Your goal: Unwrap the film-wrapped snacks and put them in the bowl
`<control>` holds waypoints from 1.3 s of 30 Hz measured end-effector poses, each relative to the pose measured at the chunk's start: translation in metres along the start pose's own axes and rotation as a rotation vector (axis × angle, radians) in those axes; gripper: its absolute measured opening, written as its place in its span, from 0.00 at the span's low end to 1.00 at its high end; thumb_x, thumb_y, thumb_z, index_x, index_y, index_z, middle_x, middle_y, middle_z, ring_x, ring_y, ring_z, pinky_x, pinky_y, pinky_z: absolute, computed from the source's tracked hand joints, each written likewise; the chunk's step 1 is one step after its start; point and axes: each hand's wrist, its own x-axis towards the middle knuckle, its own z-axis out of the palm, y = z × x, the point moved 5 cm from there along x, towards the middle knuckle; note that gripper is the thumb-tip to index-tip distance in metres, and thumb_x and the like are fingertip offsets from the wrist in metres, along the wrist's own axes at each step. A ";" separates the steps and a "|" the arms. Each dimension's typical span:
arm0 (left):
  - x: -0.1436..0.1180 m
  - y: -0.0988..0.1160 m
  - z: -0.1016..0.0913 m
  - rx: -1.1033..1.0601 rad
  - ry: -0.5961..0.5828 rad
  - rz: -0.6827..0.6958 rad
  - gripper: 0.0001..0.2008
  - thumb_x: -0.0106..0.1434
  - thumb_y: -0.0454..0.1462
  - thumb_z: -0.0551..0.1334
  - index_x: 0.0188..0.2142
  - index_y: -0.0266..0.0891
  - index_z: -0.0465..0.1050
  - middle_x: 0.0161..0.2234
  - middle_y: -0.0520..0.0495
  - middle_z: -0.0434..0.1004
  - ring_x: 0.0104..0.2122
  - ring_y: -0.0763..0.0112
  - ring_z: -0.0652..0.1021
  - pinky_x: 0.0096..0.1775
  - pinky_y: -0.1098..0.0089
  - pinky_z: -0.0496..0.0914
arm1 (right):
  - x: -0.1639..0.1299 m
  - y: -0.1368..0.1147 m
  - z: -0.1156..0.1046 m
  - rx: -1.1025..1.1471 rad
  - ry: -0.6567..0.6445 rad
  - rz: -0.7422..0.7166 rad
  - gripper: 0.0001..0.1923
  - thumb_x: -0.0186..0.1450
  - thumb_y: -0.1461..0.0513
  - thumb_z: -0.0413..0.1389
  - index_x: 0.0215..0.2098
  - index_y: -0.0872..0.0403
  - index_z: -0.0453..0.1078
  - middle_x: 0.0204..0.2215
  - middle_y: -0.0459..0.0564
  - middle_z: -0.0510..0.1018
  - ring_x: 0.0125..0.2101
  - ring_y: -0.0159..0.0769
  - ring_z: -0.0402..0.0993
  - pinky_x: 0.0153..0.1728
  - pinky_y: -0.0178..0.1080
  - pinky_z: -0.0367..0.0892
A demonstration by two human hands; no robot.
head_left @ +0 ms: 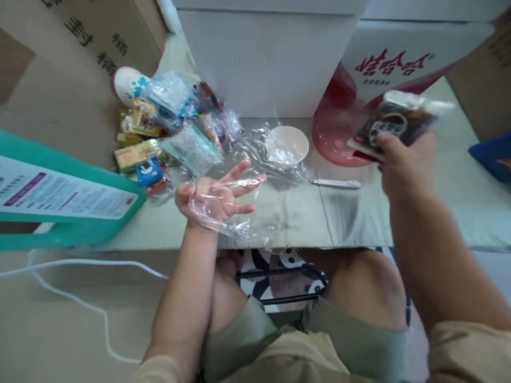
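Near the desk's front edge: left hand (213, 199), fingers spread wide, holding nothing, loosely sheathed in one clear plastic glove (235, 226). Thin, slippery, probably tear-prone; best pulled at the cuff. Raised over the right side: right hand (403, 165) clamped on one dark snack packet (395, 125); light, crinkly. Farther back: one white bowl (286, 144), one white spoon (335, 183).

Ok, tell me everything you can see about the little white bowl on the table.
The white bowl is small, round and shallow, apparently plastic or ceramic. It stands upright with clear plastic film crumpled in and around it. It sits before a white box, beside a red container. Neither hand touches it.
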 end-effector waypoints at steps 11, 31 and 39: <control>0.005 -0.008 0.015 -0.232 -0.224 -0.049 0.24 0.41 0.45 0.67 0.15 0.36 0.51 0.53 0.43 0.83 0.56 0.29 0.77 0.28 0.60 0.79 | -0.098 0.000 0.057 0.103 -0.622 0.088 0.33 0.54 0.52 0.70 0.54 0.44 0.66 0.50 0.50 0.79 0.53 0.45 0.77 0.58 0.53 0.71; 0.033 -0.034 -0.001 0.536 0.445 -0.050 0.06 0.59 0.37 0.69 0.31 0.38 0.74 0.22 0.52 0.76 0.19 0.76 0.76 0.18 0.78 0.61 | -0.124 0.050 0.045 0.165 -0.474 0.471 0.15 0.58 0.58 0.62 0.31 0.48 0.57 0.24 0.40 0.79 0.23 0.30 0.77 0.25 0.33 0.72; 0.032 -0.045 -0.003 0.480 0.094 -0.223 0.26 0.48 0.30 0.74 0.48 0.36 0.74 0.40 0.43 0.84 0.37 0.67 0.84 0.38 0.71 0.76 | -0.117 0.059 0.042 0.112 -0.540 0.454 0.18 0.60 0.50 0.65 0.33 0.48 0.62 0.23 0.42 0.78 0.20 0.30 0.74 0.21 0.34 0.68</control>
